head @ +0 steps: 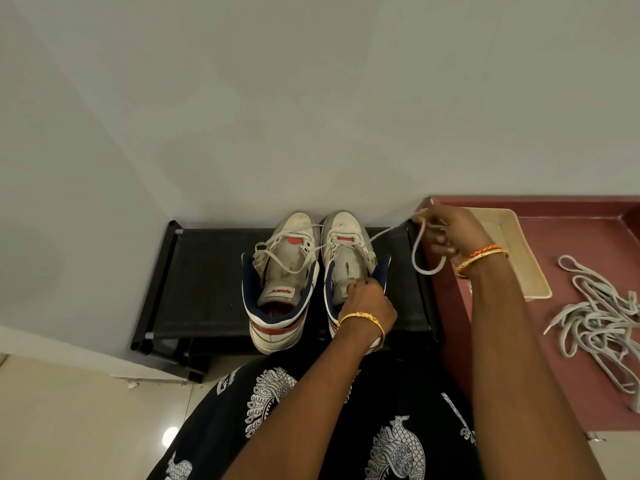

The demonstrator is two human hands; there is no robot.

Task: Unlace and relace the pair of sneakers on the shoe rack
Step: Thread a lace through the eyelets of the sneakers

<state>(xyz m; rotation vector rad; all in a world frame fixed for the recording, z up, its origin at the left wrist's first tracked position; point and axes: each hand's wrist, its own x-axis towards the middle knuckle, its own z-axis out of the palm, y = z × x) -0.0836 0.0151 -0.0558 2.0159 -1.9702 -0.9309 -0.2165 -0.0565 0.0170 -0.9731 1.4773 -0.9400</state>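
Head view: the pair of sneakers stands toes to the wall at the middle of the shoe rack (207, 271), the left sneaker (282, 282) loosely laced. The left hand (369, 301) grips the tongue of the right sneaker (346, 244), fingers curled round it. The right hand (446, 230), just past the rack's right edge, pinches the lace (417, 251). The lace runs taut from the sneaker's front eyelets out rightward to that grip, its slack looping below. A pull probably follows that line. A loose lace pile (595, 323) lies on the maroon ledge (571, 216) beside a tray (519, 254).
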